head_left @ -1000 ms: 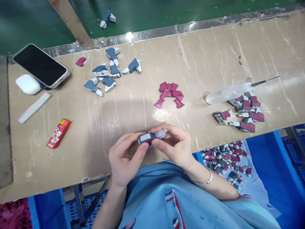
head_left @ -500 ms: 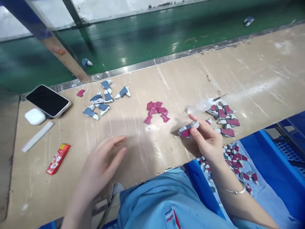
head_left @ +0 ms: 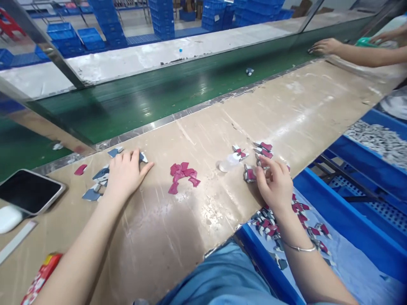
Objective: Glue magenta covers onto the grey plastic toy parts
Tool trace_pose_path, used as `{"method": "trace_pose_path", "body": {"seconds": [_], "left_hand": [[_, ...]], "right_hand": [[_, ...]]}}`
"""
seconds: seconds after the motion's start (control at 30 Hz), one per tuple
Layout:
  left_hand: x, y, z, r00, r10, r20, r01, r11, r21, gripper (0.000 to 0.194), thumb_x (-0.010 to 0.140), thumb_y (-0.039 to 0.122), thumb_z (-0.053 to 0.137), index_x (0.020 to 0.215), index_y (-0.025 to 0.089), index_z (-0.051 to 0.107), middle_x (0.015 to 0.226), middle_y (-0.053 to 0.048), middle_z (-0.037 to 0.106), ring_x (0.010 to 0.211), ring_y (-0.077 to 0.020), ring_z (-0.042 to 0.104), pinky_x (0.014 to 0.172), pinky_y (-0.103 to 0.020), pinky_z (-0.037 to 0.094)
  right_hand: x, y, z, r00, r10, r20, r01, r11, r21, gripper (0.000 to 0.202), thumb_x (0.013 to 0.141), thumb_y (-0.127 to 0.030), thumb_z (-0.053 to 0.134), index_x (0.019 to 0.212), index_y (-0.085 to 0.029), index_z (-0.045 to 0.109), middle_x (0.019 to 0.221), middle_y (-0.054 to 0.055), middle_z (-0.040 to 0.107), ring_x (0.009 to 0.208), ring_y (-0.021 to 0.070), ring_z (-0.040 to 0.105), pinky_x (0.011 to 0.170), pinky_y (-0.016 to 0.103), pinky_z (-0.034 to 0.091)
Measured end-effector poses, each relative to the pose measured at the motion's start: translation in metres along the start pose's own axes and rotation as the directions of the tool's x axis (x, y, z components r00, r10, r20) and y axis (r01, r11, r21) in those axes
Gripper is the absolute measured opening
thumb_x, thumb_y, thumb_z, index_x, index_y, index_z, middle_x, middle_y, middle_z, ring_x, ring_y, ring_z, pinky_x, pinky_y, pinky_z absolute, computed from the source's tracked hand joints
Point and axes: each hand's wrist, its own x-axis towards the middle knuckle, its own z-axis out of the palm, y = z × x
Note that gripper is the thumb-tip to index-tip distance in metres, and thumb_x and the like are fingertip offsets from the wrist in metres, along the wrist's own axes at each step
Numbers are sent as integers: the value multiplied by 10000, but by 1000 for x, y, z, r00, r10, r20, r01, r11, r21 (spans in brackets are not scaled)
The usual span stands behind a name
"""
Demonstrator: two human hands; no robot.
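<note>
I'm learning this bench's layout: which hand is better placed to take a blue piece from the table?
Probably the left. The left hand is right at the blue pieces, while the right hand is at the maroon-and-grey pieces, beyond the loose maroon parts.

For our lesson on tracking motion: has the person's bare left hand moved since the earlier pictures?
Yes: the left hand has moved forward, closer to the long silvery metal strip, over small blue and white pieces.
</note>
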Motion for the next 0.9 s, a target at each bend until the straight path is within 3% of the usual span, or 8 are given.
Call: {"method": "trace_pose_path", "body": {"seconds": [0.07,0.13,0.27,0.37,0.57,0.67,0.77,0.9], "left_hand": [[9,-2,-1,1000,-10,-9,10,1000,2,709,986,641,472,1276,57,752,1253,-382,743,1229,-641,653,1033,-801,477],[14,-5,-5,1000,-25,-4,25,1000,2,567,958,648,533,1074,152,780,1092,-311,763,1142,-607,685,987,-776,516],[4,-10,-12,1000,12,-4,-12,994,-113,255,901,497,619,946,266,719,1039,-172,735,934,-418,732,874,-581,616],[-25,-10,-17,996,23,-84,-45,961,-274,137,904,403,611,943,287,673,1140,-147,724,944,-360,739,887,-539,633],[-103,-3,-26,948,-304,-89,218,830,-514,246,861,471,779,879,268,642,1450,-181,672,1206,-401,736,857,-531,678],[-140,17,-35,885,-464,-39,285,606,-743,279,814,396,868,844,253,631,1622,-147,605,1127,-314,773,883,-475,688],[-172,49,-42,881,-473,25,255,428,-867,261,871,262,872,857,253,612,1474,-120,730,1213,-268,786,933,-362,673],[-198,86,-32,889,-458,-17,190,403,-895,410,867,150,883,1133,284,602,1384,-89,784,1170,-210,815,846,-258,654]], "right_hand": [[-8,-12,0,997,51,54,-66,946,317,313,996,-515,716,1105,-234,801,934,81,739,685,194,573,663,360,518],[-17,-27,4,968,49,246,-180,818,546,398,1034,-621,646,1064,-251,790,765,19,671,589,173,531,556,317,478],[-19,-54,24,811,-21,585,-477,556,681,843,1083,-813,140,1113,-253,769,635,-57,495,430,132,224,365,272,265],[-6,-62,38,688,-123,715,-638,368,677,855,1077,-817,115,1091,-251,755,669,-75,418,536,151,55,384,279,139],[19,-70,50,655,-109,748,-656,410,634,631,1104,-745,380,874,-246,691,661,-90,311,618,161,12,464,264,160],[11,-90,50,567,-118,816,-758,314,572,555,1049,-751,540,814,-257,634,652,-91,308,576,135,85,460,251,190],[-14,-118,48,481,-152,864,-820,270,504,558,982,-794,639,836,-256,651,617,-76,413,508,107,243,436,246,282],[-52,-142,45,587,-137,798,-709,390,588,640,826,-879,781,942,-255,703,648,-36,596,477,125,452,410,275,393]]}}
